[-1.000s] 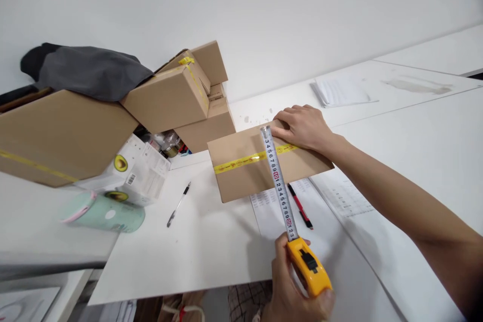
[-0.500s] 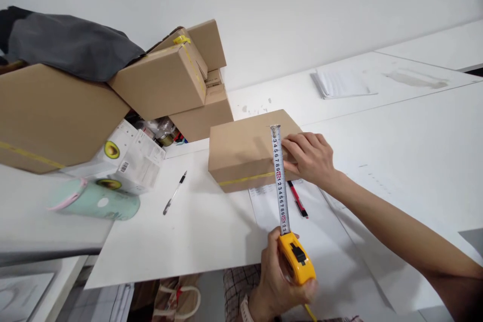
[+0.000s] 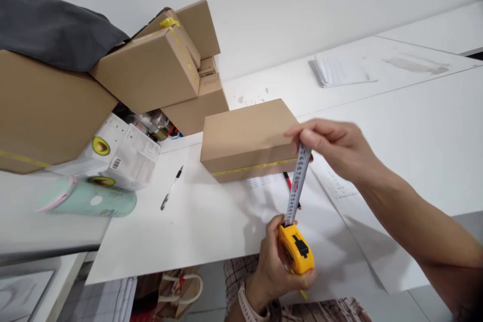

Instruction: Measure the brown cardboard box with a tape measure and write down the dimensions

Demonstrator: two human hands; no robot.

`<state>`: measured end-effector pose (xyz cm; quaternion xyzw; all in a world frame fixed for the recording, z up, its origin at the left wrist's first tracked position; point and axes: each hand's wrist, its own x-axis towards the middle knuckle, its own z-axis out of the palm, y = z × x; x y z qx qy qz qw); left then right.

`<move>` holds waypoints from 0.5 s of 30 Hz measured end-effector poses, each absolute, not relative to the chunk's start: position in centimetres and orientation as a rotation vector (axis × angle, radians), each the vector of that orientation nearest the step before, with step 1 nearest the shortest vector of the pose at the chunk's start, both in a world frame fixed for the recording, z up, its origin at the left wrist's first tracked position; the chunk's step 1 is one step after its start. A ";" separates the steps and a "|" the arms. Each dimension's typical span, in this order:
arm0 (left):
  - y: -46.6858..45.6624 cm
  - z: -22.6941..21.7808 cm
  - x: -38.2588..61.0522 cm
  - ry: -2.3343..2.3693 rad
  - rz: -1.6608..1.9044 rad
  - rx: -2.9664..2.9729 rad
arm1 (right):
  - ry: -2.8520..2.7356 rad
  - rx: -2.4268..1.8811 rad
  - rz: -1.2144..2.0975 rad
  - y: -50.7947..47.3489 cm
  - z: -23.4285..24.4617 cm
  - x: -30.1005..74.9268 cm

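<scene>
My left hand point(image 3: 277, 261) is wrapped around the yellow case of a tape measure point(image 3: 298, 249) near the table's front edge. From the case a length of silver blade with printed numbers slants up and away. My right hand point(image 3: 332, 143) pinches the far end of that blade between thumb and fingers, beside the right end of a closed cardboard box point(image 3: 245, 133). The box lies on the table with a yellow strip along its near side. Behind the blade, a red and black pen point(image 3: 288, 179) rests on printed paper point(image 3: 264, 196), partly hidden.
A clear pen with a black cap point(image 3: 171, 187) lies left of the box. Farther left are a mint tumbler point(image 3: 98, 197), a white carton with avocado pictures point(image 3: 128, 148) and stacked cardboard boxes point(image 3: 151, 70) under dark cloth point(image 3: 56, 30). A paper stack point(image 3: 341, 69) sits toward the back.
My right hand has moved from the box's side to the blade's end and taken hold of it. The blade now tilts to the right, with less of it showing out of the case.
</scene>
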<state>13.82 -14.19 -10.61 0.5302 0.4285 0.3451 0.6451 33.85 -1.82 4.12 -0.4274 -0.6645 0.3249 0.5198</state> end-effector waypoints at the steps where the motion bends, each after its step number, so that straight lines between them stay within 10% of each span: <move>1: -14.2 -10.7 13.8 0.953 0.820 1.165 | -1.629 -1.031 0.790 -2.8 3.2 33.5; 8: -14.1 -10.9 13.8 0.904 0.915 1.151 | -1.908 -0.971 0.547 -8.6 -4.3 32.2; 15: -14.3 -11.1 14.4 0.966 0.906 1.224 | -1.951 -1.842 0.431 -5.6 -8.3 33.1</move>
